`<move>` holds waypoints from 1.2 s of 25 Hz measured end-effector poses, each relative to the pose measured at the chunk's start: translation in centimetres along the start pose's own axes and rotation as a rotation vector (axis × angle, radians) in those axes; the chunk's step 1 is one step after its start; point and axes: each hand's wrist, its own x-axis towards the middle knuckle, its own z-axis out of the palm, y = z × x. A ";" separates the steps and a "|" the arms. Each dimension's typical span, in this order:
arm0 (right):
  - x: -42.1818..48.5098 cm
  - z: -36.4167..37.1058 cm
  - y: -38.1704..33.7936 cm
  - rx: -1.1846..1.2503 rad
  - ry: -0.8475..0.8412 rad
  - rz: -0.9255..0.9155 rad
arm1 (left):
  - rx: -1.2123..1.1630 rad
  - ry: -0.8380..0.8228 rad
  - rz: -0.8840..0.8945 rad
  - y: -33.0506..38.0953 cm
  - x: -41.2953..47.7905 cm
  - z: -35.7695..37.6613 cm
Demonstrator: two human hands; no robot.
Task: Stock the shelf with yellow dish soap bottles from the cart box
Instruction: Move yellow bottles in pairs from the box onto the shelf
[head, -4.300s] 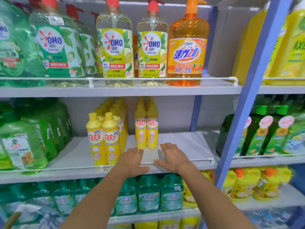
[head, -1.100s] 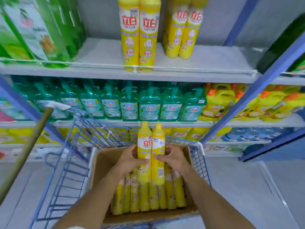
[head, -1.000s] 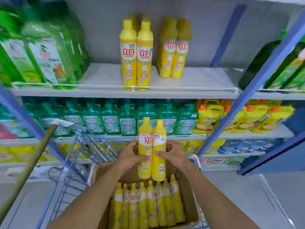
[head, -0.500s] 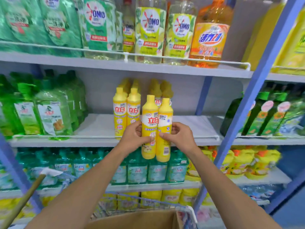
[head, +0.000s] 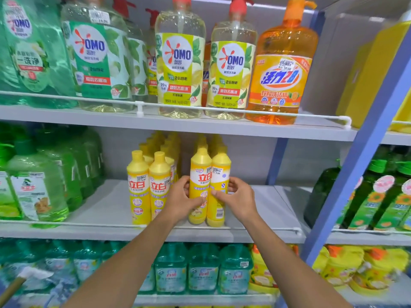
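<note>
Two yellow dish soap bottles (head: 209, 174) stand upright side by side at the front of the middle shelf (head: 255, 210), pressed between my hands. My left hand (head: 181, 202) grips the left bottle and my right hand (head: 239, 200) grips the right one. Their bases sit just behind the white front rail (head: 266, 228). More of the same yellow bottles line up behind them. A second row of yellow bottles (head: 148, 185) stands to their left. The cart and its box are out of view.
Green bottles (head: 37, 185) fill the shelf's left end. Large pump bottles (head: 180, 63) stand on the shelf above, teal bottles (head: 203, 267) below. A blue upright post (head: 355, 174) bounds the bay at the right. A wooden handle (head: 13, 287) shows at the bottom left.
Both hands lifted the pair of bottles out of the cart box, raised them to the middle shelf and moved them in over the rail, in front of the right-hand row.
</note>
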 end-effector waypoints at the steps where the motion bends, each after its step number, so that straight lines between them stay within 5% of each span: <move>1: 0.3 0.1 0.3 -0.002 0.000 0.004 | 0.004 -0.004 -0.004 -0.5 0.3 0.2; 15: -2.5 2.8 3.5 0.060 0.120 -0.033 | -0.040 0.085 -0.003 -4.9 -0.1 1.4; 24: -2.2 1.6 4.1 0.099 -0.073 -0.037 | 0.004 0.027 0.043 -5.3 -0.3 1.0; 30: -1.8 2.3 4.4 0.070 0.025 -0.021 | -0.005 0.124 0.025 -5.5 -0.5 1.6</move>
